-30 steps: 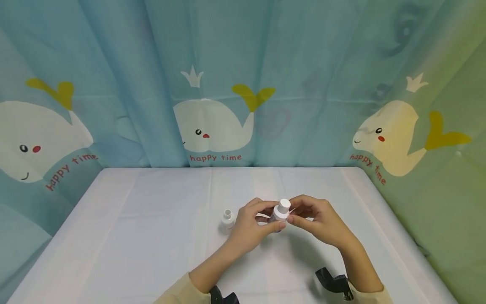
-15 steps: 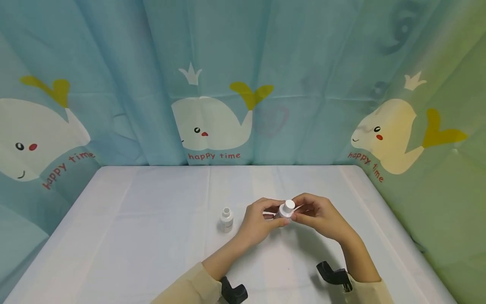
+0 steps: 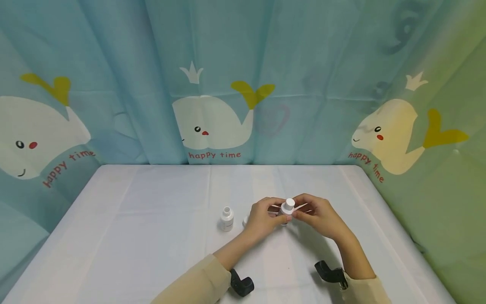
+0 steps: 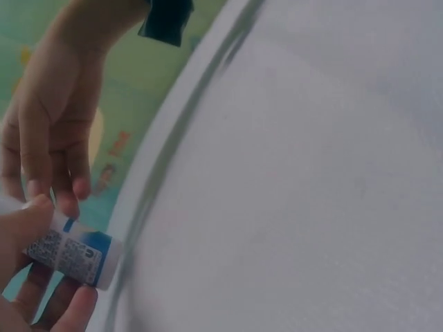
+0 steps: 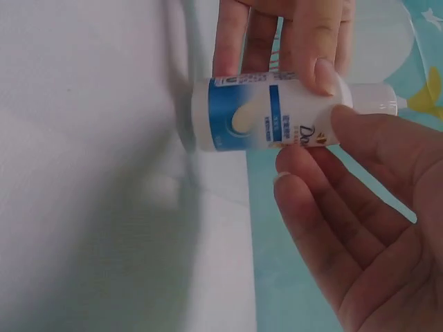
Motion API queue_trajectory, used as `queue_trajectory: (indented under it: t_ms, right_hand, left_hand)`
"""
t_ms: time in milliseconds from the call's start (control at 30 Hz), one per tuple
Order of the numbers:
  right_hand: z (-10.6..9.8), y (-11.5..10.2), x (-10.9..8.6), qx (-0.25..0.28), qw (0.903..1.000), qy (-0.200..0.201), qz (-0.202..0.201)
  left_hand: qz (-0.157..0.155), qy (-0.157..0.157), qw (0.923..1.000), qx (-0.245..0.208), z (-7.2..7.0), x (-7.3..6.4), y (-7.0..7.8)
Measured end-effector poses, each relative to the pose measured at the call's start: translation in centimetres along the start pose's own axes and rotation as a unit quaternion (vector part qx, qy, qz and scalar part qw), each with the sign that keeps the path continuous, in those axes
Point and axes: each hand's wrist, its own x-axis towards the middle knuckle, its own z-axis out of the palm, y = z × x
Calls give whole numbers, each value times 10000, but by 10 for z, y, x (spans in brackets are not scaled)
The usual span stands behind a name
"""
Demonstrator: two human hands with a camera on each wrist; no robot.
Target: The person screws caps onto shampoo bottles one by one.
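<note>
Left hand gripping a blue-and-white bottle, right hand with fingertips at it, white tabletop, green curtain

Blue whale-print curtain, white table

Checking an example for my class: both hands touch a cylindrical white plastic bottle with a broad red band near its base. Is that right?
The broad band on the cylindrical white plastic bottle is blue, not red, as the right wrist view shows. The left hand and right hand do touch it.
</note>
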Motion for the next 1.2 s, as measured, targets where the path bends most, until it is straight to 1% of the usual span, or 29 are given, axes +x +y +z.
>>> queue_trajectory:
  t_ms: [200, 333, 433, 600, 700, 833, 933, 1000, 1133, 1200]
  right_hand:
    - [2, 0, 1, -203, 9997, -51, 128]
    - [2, 1, 2, -194, 9996, -101, 180]
    - [2, 1, 2, -183, 9995, -129, 216]
    - [2, 2, 1, -175, 9996, -144, 154]
    - [1, 1, 0, -188, 9998, -64, 78]
    - [-2, -4, -1, -252, 9996, 108, -3]
    - [-4, -9, -2, -326, 9991, 248, -136]
    - [-6, -15, -3, -429, 9979, 373, -304]
    - [-8, -26, -4, -574, 9921, 738, -836]
    - [-9, -31, -4, -554, 9883, 898, -1102]
  left_hand:
    - [-88, 8, 9998, -157, 2, 1, -3]
    - [-63, 11, 9999, -158, 1, 1, -5]
    - [-82, -48, 9997, -203, 2, 0, -5]
    - [-190, -110, 9997, -99, 2, -2, -3]
    - [-84, -79, 9999, 41, 1, -4, 1]
    - [120, -33, 9999, 43, -3, -8, 9]
    - [227, -53, 9997, -53, -9, -13, 19]
    - [328, -111, 9993, -148, -16, -16, 27]
    - [554, -231, 9976, -358, -37, -24, 46]
    - [692, -213, 9966, -392, -50, -28, 54]
